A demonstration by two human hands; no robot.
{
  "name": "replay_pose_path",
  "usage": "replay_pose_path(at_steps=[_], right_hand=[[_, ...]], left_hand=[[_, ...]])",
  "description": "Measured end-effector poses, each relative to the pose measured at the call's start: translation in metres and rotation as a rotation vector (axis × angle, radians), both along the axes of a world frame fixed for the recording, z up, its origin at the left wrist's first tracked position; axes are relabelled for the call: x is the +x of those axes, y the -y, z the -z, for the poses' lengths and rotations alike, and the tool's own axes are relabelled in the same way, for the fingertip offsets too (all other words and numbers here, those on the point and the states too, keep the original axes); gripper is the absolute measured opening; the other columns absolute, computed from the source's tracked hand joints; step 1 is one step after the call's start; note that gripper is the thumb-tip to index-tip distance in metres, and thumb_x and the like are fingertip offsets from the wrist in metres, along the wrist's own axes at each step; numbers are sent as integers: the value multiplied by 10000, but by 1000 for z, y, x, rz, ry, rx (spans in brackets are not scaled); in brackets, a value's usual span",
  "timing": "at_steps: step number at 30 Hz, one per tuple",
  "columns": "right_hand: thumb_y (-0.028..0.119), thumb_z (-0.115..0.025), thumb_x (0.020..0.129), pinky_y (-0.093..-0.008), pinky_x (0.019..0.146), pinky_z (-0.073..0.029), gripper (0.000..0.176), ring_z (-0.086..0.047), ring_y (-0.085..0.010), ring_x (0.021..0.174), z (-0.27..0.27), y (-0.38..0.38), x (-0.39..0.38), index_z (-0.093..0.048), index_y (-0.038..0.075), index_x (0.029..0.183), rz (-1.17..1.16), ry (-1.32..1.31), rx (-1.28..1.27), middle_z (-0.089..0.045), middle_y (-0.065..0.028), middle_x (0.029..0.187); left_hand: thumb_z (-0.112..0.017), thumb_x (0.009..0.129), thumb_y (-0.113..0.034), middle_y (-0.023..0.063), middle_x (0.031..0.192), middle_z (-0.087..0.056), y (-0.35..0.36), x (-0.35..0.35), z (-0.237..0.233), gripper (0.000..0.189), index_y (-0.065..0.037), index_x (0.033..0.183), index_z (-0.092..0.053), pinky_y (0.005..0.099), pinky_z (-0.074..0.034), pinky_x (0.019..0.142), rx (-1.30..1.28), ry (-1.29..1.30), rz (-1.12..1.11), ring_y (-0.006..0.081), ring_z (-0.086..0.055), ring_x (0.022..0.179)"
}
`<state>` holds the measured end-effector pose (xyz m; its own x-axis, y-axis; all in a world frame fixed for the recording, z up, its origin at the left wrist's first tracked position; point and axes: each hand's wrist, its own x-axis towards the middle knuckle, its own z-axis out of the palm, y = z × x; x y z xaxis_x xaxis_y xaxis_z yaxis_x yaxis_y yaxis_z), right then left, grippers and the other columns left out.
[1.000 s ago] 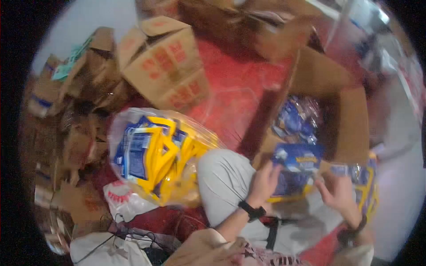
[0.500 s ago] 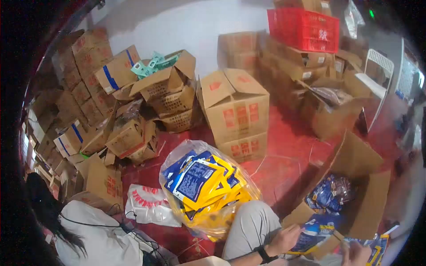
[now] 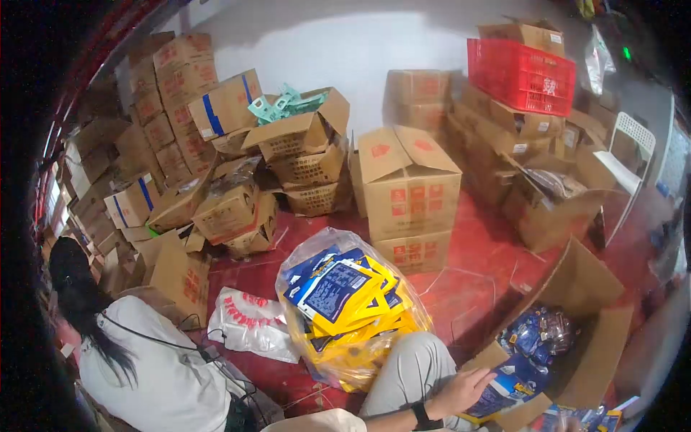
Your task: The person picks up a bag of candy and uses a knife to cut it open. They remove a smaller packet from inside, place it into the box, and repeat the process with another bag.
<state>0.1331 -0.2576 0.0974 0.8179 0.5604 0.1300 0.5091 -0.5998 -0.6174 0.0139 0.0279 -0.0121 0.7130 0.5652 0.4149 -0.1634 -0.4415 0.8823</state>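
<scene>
At the carton (image 3: 608,356), seemingly placed for reach, a blue-yellow packet (image 3: 512,389) is overlapped by the left hand (image 3: 463,394). Neither hand's grip can be told.

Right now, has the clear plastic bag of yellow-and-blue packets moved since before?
No; against the brown stacked cardboard cartons behind, the bag keeps its place.
</scene>
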Motion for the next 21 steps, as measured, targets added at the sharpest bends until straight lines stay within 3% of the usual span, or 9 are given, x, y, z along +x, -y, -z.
replay_pose_path(at_steps=[2, 3, 4, 7, 12, 13, 18, 20, 21], right_hand=[[246, -612, 1041, -363, 920, -516, 345, -676, -294, 1029, -23, -27, -19, -662, -33, 1238, -84, -57, -202, -713, -221, 1150], [233, -628, 1032, -363, 898, -524, 314, -680, -286, 993, -17, -31, -25, -668, -36, 1188, -72, -148, -144, -717, -204, 1103], [232, -639, 1026, -343, 829, -525, 309, -671, -259, 907, -7, -34, -24, -670, -32, 1183, -109, -74, -142, -714, -181, 1016], [246, -629, 1037, -316, 678, -478, 318, -582, -150, 762, 24, -30, -17, -668, -46, 1155, -124, -197, -41, -687, -116, 860], [265, -608, 1051, -305, 647, -458, 319, -543, -122, 737, 16, -39, -25, -681, -33, 1140, -135, -199, -54, -668, -89, 826], [267, -612, 1049, -308, 647, -460, 317, -540, -122, 737, 24, -35, -23, -682, -27, 1144, -130, -182, -47, -660, -89, 817], [292, -599, 1051, -340, 679, -501, 346, -632, -178, 769, 28, -32, -24, -684, -15, 1187, -53, -192, -217, -709, -144, 884], [321, -575, 1054, -375, 723, -535, 387, -720, -278, 865, 27, -33, -25, -685, 0, 1240, -20, -71, -214, -746, -211, 992], [321, -575, 1054, -375, 723, -535, 387, -720, -278, 865, 21, -35, -26, -685, 0, 1240, -23, -69, -211, -746, -211, 992]], left_hand=[[-577, 1035, -173, 222, 935, -655, 4, 3, 12, 187, 7, 1063, -617, 475, -501, 716, 96, -67, -120, 436, -633, 860], [-579, 1035, -177, 225, 934, -654, 4, 1, 6, 189, 6, 1062, -616, 478, -499, 720, 34, -115, -77, 440, -629, 860], [-580, 1035, -181, 228, 934, -652, 3, 0, 3, 192, 6, 1061, -614, 482, -497, 723, -28, -160, -33, 445, -626, 861], [-575, 1038, -198, 233, 923, -644, 7, 6, 12, 193, -8, 1057, -602, 497, -485, 723, -19, 6, -28, 456, -619, 865], [-564, 1043, -198, 249, 962, -642, 10, 7, 19, 215, 9, 1087, -597, 502, -489, 736, -30, -165, 7, 466, -622, 907], [-565, 1042, -196, 239, 973, -653, 15, 15, 32, 219, 12, 1099, -598, 502, -500, 737, -20, 35, -77, 458, -633, 917], [-565, 1035, -179, 229, 1006, -664, 18, 8, 28, 223, 18, 1130, -608, 488, -516, 757, -14, -8, -29, 448, -644, 935], [-564, 1029, -161, 229, 1035, -663, 20, 5, 25, 213, 17, 1137, -611, 482, -519, 770, -19, 4, 12, 444, -645, 951], [-563, 1026, -142, 223, 1060, -655, 21, 2, 23, 194, 21, 1121, -605, 480, -517, 764, 15, 28, 20, 439, -642, 961]])
